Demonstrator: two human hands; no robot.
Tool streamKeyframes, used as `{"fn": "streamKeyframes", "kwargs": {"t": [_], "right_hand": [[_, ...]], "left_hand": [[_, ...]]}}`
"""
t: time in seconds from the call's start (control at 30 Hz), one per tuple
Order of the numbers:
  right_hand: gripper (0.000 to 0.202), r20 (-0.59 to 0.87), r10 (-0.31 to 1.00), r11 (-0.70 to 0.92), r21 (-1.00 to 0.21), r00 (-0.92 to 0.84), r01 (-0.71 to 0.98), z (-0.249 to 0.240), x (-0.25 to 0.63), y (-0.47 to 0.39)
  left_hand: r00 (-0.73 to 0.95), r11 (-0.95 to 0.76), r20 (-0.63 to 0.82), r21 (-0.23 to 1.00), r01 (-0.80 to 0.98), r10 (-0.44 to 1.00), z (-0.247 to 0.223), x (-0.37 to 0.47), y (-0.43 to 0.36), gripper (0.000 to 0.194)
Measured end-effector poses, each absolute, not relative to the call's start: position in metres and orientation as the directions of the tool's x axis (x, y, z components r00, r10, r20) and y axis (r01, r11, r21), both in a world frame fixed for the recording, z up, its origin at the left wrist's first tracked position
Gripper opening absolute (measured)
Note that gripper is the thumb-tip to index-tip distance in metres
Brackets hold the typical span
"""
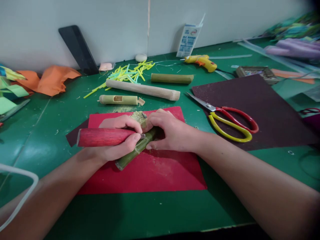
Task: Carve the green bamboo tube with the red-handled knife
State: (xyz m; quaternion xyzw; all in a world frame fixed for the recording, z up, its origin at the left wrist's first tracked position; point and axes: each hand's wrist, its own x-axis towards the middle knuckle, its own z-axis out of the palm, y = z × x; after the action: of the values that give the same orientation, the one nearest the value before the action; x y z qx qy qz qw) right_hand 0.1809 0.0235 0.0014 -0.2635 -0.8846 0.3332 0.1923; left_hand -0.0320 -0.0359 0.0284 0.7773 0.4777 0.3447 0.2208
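My left hand (120,136) is closed round a carving knife (105,137) with a thick red wooden handle; its short blade meets the bamboo. My right hand (167,130) wraps round the upper part of a green bamboo piece (137,148) and holds it down at a slant. Under both lies a red sheet (172,173) dusted with fine shavings. A small heap of shavings (138,116) sits just beyond my fingers. Behind it rests a bamboo tube (107,99) with a rectangular opening cut in it, a small cut chip (141,101) at its end.
A pale bamboo stick (142,89) and another bamboo piece (172,78) lie farther back, near yellow and green strips (125,74). Scissors (230,121) rest on a dark sheet (275,116) at right. A yellow glue gun (201,62) and a phone (78,50) are by the wall.
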Motion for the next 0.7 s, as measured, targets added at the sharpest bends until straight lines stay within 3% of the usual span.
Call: {"fn": "streamKeyframes", "kwargs": {"t": [0.47, 0.7], "right_hand": [[0.028, 0.159, 0.593, 0.638, -0.691, -0.79, 0.34, 0.003, 0.181, 0.023], [0.028, 0.165, 0.593, 0.626, -0.71, -0.788, 0.322, 0.002, 0.183, 0.023]], "left_hand": [[0.361, -0.443, 0.275, 0.705, 0.555, 0.891, 0.025, -0.035, -0.034, 0.008], [0.299, -0.39, 0.259, 0.717, 0.578, 0.919, 0.025, -0.023, -0.03, 0.018]]}}
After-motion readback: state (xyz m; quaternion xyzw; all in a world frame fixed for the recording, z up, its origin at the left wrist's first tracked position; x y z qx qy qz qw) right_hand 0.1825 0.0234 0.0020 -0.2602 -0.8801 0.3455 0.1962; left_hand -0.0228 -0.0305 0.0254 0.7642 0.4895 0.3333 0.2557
